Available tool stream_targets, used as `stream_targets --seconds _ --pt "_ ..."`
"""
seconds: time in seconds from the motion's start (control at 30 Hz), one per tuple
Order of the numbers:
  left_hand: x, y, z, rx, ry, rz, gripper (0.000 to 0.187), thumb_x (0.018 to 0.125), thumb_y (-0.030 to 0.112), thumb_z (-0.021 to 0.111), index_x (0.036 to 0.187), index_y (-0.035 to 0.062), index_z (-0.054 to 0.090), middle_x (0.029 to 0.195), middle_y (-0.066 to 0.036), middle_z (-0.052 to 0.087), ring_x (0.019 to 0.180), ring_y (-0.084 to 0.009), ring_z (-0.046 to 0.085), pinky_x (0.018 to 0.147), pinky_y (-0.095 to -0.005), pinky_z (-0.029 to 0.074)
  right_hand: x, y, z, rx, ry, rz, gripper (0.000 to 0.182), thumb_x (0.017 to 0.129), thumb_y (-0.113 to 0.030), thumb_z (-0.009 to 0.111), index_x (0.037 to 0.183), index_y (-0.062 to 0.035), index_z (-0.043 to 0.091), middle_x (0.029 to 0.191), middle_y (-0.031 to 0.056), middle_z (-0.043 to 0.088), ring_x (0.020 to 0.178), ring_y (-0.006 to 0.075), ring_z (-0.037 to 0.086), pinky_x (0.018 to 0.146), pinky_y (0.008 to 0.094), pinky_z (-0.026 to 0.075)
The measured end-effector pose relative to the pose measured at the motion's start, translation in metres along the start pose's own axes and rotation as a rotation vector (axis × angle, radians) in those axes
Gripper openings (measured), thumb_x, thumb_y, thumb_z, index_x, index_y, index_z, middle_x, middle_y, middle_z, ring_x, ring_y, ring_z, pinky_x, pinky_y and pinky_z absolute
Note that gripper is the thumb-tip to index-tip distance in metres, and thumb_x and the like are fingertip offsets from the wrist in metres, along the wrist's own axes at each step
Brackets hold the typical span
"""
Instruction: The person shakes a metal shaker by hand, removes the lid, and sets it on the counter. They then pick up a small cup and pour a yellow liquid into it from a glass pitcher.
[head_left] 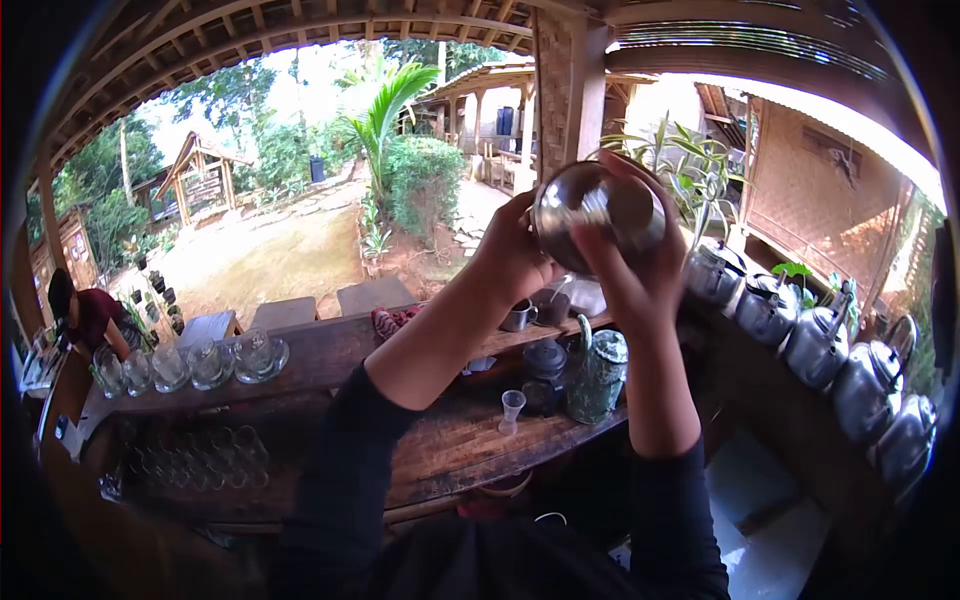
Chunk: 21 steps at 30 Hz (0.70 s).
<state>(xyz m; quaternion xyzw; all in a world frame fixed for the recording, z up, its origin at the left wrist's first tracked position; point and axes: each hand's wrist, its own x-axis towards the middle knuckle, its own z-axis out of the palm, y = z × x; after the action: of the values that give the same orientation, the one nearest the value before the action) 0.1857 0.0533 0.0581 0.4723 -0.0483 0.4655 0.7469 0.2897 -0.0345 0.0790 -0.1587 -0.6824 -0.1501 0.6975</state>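
Raised in front of me is a shiny round metal vessel [600, 205], held between both hands. My left hand [515, 245] grips its left side with the fingers curled against it. On the right side, my right hand [640, 255] wraps round the metal, thumb across its front. Below the hands, a green speckled enamel pot [598, 378] stands on the wooden counter [450, 458] beside a dark lidded container [544, 362]. A small clear cup [511, 410] stands to their left. Behind them is a metal mug [518, 317].
Glass mugs [208, 363] line the counter's left part, with several glasses [200, 460] on a lower level. Metal kettles [815, 345] stand in a row along the right ledge. A person in a dark red top [95, 315] bends at the far left.
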Motion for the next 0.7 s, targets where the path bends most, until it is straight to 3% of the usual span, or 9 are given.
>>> stream_targets --seconds 0.13,0.17,0.3,0.33,0.37,0.5,0.53,0.57,0.7 --pt "-0.027 0.016 0.013 -0.059 -0.299 0.071 0.046 0.098 0.041 0.036 0.127 0.0069 0.046 0.120 -0.012 0.056 0.110 -0.0258 0.056 0.098 -0.0410 0.042 0.003 -0.031 -0.012 -0.301 -0.178 -0.705 0.050 0.071 -0.028 0.076 0.110 -0.0027 0.059 0.113 0.0097 0.059 0.102 0.0185 0.058 0.095 0.0396 0.044" --pt "-0.030 0.010 0.013 -0.042 -0.373 0.143 0.050 0.098 0.045 0.034 0.128 0.0066 0.046 0.120 -0.011 0.057 0.111 -0.0252 0.055 0.098 -0.0410 0.042 0.008 -0.021 0.028 -0.029 0.270 -0.970 0.057 0.076 -0.046 0.064 0.117 -0.0093 0.049 0.116 0.0123 0.051 0.104 0.0282 0.054 0.096 0.0461 0.043" --pt "0.042 -0.007 -0.062 -0.582 -0.690 -0.179 0.051 0.095 0.044 0.032 0.129 0.0078 0.045 0.122 -0.015 0.055 0.113 -0.0286 0.053 0.100 -0.0434 0.041 -0.012 0.013 0.020 -0.145 0.020 -0.514 0.047 0.066 -0.028 0.074 0.103 -0.0029 0.059 0.112 0.0129 0.060 0.105 0.0354 0.057 0.096 0.0440 0.041" --pt "0.034 -0.008 -0.045 -0.029 -0.618 0.352 0.050 0.093 0.040 0.035 0.127 0.0047 0.046 0.122 -0.016 0.055 0.112 -0.0313 0.053 0.099 -0.0473 0.041 -0.009 0.024 0.021 -0.187 -0.095 -0.304 0.053 0.074 -0.020 0.070 0.118 0.0021 0.051 0.118 0.0176 0.056 0.110 0.0295 0.054 0.092 0.0380 0.042" --pt "0.028 -0.002 -0.030 -0.366 0.113 0.000 0.048 0.092 0.036 0.035 0.125 0.0015 0.046 0.121 -0.018 0.055 0.111 -0.0335 0.054 0.099 -0.0501 0.040 -0.013 0.030 0.022 -0.070 -0.078 0.031 0.052 0.073 -0.018 0.072 0.117 0.0019 0.053 0.120 0.0176 0.055 0.110 0.0273 0.055 0.095 0.0372 0.041" --pt "-0.007 0.027 -0.010 -0.399 -0.193 -0.079 0.043 0.095 0.034 0.038 0.121 0.0008 0.047 0.117 -0.019 0.056 0.106 -0.0320 0.057 0.097 -0.0483 0.043 -0.005 -0.007 0.010 -0.099 0.237 -0.575 0.045 0.070 -0.025 0.072 0.109 -0.0051 0.059 0.110 0.0165 0.059 0.108 0.0331 0.055 0.101 0.0513 0.033" --pt "-0.014 0.031 0.000 -0.451 -0.359 -0.021 0.040 0.097 0.034 0.040 0.119 0.0014 0.048 0.114 -0.018 0.058 0.101 -0.0295 0.060 0.094 -0.0450 0.046 -0.041 -0.016 -0.027 -0.600 -0.096 -0.305 0.053 0.076 -0.033 0.067 0.119 -0.0077 0.052 0.103 0.0108 0.060 0.112 0.0275 0.051 0.104 0.0556 0.026" --pt "-0.028 0.033 0.010 -0.188 -0.057 0.098 0.038 0.097 0.033 0.041 0.118 0.0027 0.049 0.110 -0.015 0.060 0.096 -0.0270 0.062 0.089 -0.0423 0.049 -0.083 -0.005 -0.066 -1.059 -0.164 -0.379 0.041 0.091 -0.037 0.052 0.118 -0.0070 0.048 0.125 0.0148 0.046 0.111 0.0307 0.050 0.104 0.0507 0.034" --pt "-0.005 0.029 -0.020 -0.237 -0.179 0.054 0.037 0.095 0.037 0.042 0.111 0.0054 0.053 0.100 -0.011 0.064 0.092 -0.0254 0.064 0.084 -0.0404 0.052 -0.022 0.001 0.011 -0.220 -0.080 -0.711 0.031 0.076 -0.034 0.070 0.094 -0.0138 0.055 0.093 0.0046 0.065 0.100 0.0267 0.061 0.099 0.0448 0.035"
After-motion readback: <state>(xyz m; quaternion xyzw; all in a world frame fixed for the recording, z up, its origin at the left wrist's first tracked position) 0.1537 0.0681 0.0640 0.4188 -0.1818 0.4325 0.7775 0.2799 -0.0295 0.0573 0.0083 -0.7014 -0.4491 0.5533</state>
